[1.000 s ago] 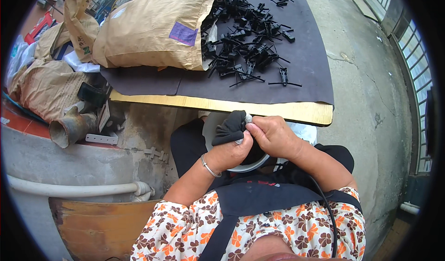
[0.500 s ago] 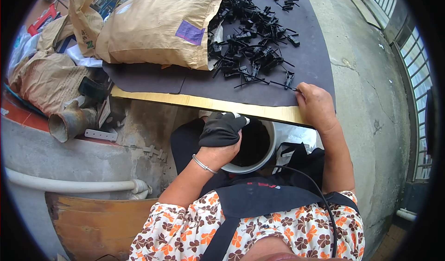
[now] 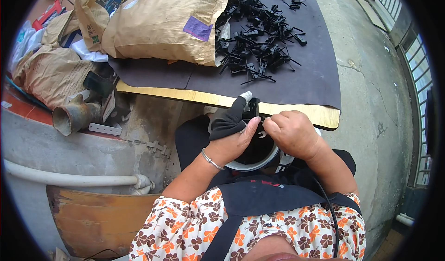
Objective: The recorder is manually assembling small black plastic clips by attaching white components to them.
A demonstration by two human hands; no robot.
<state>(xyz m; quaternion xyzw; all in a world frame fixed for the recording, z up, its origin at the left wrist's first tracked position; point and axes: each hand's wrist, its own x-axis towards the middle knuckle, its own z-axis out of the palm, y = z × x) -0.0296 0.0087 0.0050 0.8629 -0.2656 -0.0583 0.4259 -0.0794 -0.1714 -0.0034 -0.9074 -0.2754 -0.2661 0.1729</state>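
Note:
My left hand (image 3: 232, 130), partly covered by a black fingerless glove, grips a small black plastic part (image 3: 253, 109) just above a white bucket (image 3: 252, 164) in my lap. My right hand (image 3: 291, 132) meets it from the right, its fingertips pinching the same part. A pile of several similar black plastic parts (image 3: 259, 43) lies on a dark mat (image 3: 306, 75) on the board ahead, spilling from an open tan paper sack (image 3: 171, 22).
The mat covers a yellow-edged board (image 3: 185, 95). More crumpled sacks (image 3: 46, 71) lie at left, with a rusty pipe fitting (image 3: 72, 115) and a white pipe (image 3: 69, 180) along a concrete ledge. Concrete floor (image 3: 371, 99) extends right to a metal gate (image 3: 417, 75).
My right hand has drawn back from the board's edge to my left hand over the bucket. Both hands now hold a black part together.

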